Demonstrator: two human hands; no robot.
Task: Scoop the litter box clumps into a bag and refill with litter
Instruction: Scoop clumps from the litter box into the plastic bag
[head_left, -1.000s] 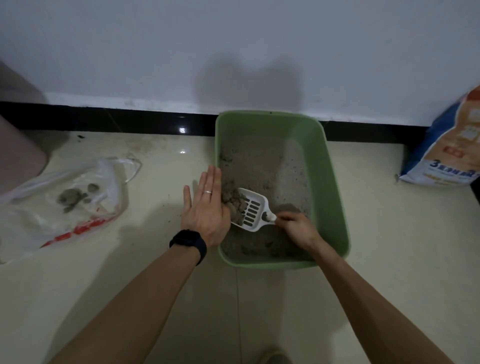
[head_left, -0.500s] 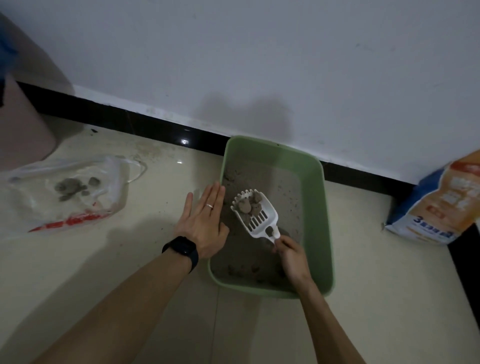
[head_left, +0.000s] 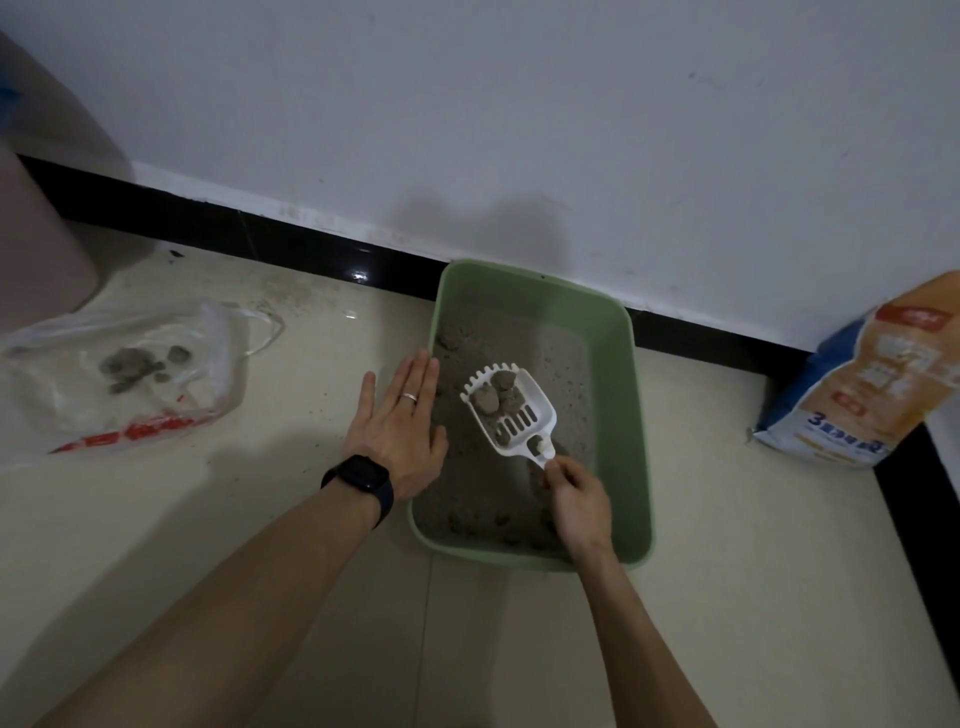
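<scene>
Several clumps (head_left: 496, 397) on scoop (head_left: 540, 411), teeth pointing far-left; right hand (head_left: 579, 501) grips handle, left hand (head_left: 397, 431) flat, empty.

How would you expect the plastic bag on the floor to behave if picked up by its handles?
The plastic bag looks thin and crumpled, so it is probably floppy and would sag. The few clumps inside would likely slide to its lowest point. It probably feels light.

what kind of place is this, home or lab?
Most likely a home, a floor corner kept for a cat: a green litter box on pale floor tiles by a white wall with a black baseboard, a sack of litter nearby. Which room, cannot tell.
</scene>
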